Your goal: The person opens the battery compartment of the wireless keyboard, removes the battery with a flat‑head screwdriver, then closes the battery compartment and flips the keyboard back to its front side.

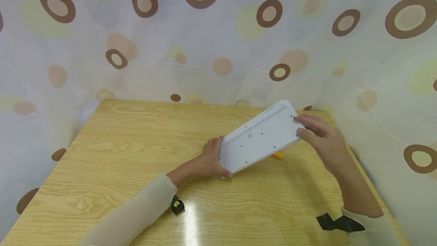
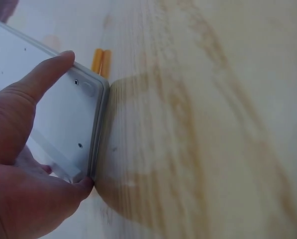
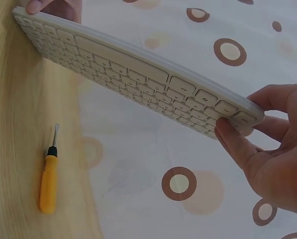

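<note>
A white keyboard [image 1: 256,136] is tilted above the table, its underside with several small screws facing the head camera. My left hand [image 1: 209,159] grips its left end, with the thumb at the lower corner. At the other end my right hand [image 1: 322,141] holds the edge between thumb and fingers. The right wrist view shows the keys of the keyboard [image 3: 123,69] and the right hand [image 3: 272,142] pinching its corner. On the table lies a screwdriver [image 3: 49,179] with a yellow handle and a metal shaft; in the head view the keyboard hides most of it.
The wooden table [image 1: 136,136] has a light grain. A white curtain [image 1: 218,37] with brown and beige circles hangs behind it and along both sides. Black straps [image 1: 341,223] hang by the sleeves at both wrists.
</note>
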{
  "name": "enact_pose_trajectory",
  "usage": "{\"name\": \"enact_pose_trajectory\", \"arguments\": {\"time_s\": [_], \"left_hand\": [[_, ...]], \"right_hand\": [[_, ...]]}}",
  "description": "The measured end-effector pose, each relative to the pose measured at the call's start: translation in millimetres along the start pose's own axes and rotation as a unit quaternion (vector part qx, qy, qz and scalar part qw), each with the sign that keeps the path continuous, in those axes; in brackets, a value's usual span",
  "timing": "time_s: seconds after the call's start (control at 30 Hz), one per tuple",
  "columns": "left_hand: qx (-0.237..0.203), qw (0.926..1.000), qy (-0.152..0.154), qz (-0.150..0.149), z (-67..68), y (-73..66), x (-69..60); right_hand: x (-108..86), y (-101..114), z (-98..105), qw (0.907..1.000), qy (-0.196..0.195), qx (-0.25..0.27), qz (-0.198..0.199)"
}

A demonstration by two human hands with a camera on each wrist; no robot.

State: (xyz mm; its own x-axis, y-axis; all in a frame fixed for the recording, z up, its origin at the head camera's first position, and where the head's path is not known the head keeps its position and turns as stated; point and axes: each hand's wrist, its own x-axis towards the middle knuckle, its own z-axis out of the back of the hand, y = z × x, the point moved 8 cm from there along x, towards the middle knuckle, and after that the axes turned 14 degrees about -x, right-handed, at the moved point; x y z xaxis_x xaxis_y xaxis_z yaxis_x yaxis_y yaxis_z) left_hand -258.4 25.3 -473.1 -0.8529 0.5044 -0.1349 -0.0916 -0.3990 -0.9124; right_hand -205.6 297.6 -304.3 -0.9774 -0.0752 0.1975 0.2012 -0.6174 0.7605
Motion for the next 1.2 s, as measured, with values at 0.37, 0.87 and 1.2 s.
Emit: {"name": "enact_pose_trajectory", "arguments": {"time_s": [0.37,0.87,1.2], "left_hand": [[0.025,0.9991,-0.035,-0.001,11.5,-1.3,-3.3],[0.108,0.9935,-0.034,0.006,48.6,11.3,-23.7],[0.140,0.9901,0.000,0.006,65.5,14.6,-37.2]], "right_hand": [[6.3,23,0,0.9896,0.009,-0.144,0.003],[-10.6,-17,-41,0.9961,0.033,-0.063,-0.052],[-23.6,-47,-72,0.9944,0.047,-0.014,-0.094]]}}
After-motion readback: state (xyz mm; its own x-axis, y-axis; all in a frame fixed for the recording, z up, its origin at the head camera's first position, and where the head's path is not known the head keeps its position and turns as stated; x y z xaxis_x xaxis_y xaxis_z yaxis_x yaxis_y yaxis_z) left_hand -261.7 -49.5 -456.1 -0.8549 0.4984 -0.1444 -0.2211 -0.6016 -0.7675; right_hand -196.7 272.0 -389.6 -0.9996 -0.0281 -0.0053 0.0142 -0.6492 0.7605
